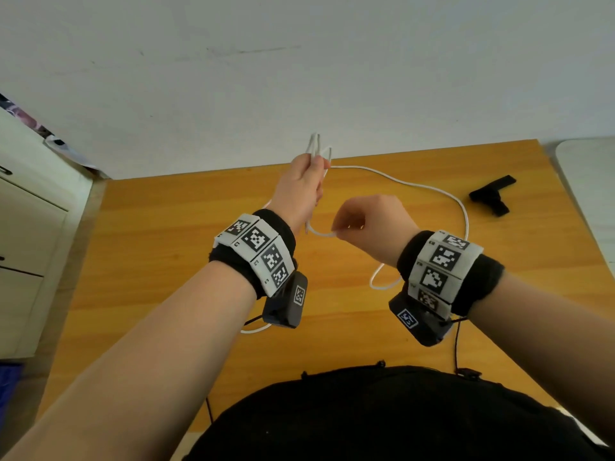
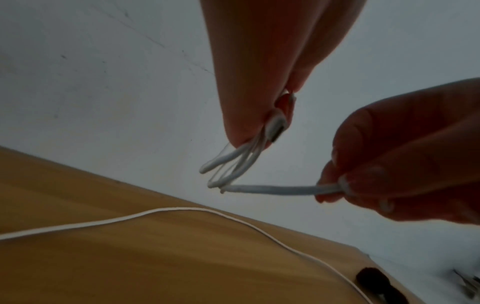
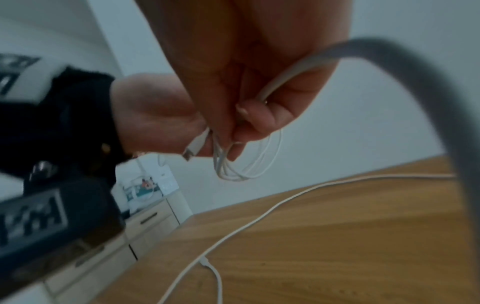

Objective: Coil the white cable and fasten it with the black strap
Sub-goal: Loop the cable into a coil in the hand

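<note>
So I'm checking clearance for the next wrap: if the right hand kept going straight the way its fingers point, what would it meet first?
Probably the left hand and the coiled loops of white cable it grips; the right hand points that way, pinching the strand between them. Depth is uncertain.

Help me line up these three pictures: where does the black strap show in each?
Head: black strap lies on the wooden table, far right, untouched.
Left wrist: dark shape at the bottom right, beside the white cable.
Right wrist: not in it.
Shared landmark: the cable's slack on the table.
</note>
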A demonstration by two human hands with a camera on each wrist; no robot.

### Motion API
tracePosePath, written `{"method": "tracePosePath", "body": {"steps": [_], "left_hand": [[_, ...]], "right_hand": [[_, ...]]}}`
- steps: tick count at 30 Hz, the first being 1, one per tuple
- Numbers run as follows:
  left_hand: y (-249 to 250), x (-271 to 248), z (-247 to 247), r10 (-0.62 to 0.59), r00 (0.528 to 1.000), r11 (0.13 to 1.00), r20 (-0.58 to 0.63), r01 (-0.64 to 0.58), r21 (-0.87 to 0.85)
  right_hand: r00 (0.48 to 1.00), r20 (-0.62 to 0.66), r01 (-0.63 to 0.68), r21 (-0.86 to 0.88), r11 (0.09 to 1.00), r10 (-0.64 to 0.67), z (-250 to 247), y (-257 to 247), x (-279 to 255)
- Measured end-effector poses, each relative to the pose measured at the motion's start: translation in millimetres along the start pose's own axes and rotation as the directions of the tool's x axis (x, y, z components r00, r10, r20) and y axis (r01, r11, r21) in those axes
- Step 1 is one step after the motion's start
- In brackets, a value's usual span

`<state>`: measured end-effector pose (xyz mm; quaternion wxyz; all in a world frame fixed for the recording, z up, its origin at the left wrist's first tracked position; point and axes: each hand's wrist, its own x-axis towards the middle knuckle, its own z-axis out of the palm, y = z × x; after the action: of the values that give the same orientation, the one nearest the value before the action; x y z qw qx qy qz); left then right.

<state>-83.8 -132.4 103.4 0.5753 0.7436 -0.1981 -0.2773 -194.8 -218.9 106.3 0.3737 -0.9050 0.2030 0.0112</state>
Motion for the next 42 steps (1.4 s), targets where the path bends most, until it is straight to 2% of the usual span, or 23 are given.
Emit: {"method": "tracePosePath", "body": {"steps": [3,8,13,17,23,28,35,40,42], "left_hand": [[-3.6,-4.0,2.8,0.034,0.998,0.989,0.048,-0.040,0.144],[-9.6,-5.8,7.9,-0.010,0.995,0.983,0.098,-0.008,0.185],[-11.9,-9.1,10.6,-0.092,0.987,0.984,0.135,0.070,0.165],[-10.2,-14.9,11.6,-0.198,0.959,0.977,0.205,0.175,0.124],[-9.5,-19.4,8.9,-0.244,0.937,0.962,0.250,0.201,0.188],[-8.7,-24.0,9.0,-0.259,0.932,0.953,0.252,0.204,0.225],[-7.5,-25.1,8.5,-0.270,0.935,0.956,0.228,0.234,0.176],[-3.8,-23.0,3.9,-0.209,0.957,0.964,0.199,0.167,0.209],[-2.0,-22.5,1.6,-0.193,0.963,0.962,0.187,0.148,0.230]], "right_hand": [[0.998,0.053,-0.052,0.118,0.992,0.046,-4.4,-0.5,1.1],[0.991,0.117,-0.098,0.269,0.958,0.069,-5.0,0.1,1.1],[0.993,0.021,-0.113,0.369,0.923,0.113,-5.8,-0.6,-1.7],[0.988,-0.039,-0.124,0.366,0.923,0.148,-7.2,-0.7,-2.2],[0.988,0.007,-0.143,0.449,0.882,0.157,-14.3,-1.5,-6.0],[0.991,0.028,-0.129,0.428,0.894,0.130,-19.3,2.3,-6.1],[0.990,0.016,-0.135,0.320,0.938,0.137,-16.9,13.9,-8.2],[0.963,0.218,-0.203,0.196,0.959,0.159,-15.0,20.1,-12.8],[0.959,0.228,-0.218,0.216,0.952,0.168,-17.5,24.8,-14.9]]}}
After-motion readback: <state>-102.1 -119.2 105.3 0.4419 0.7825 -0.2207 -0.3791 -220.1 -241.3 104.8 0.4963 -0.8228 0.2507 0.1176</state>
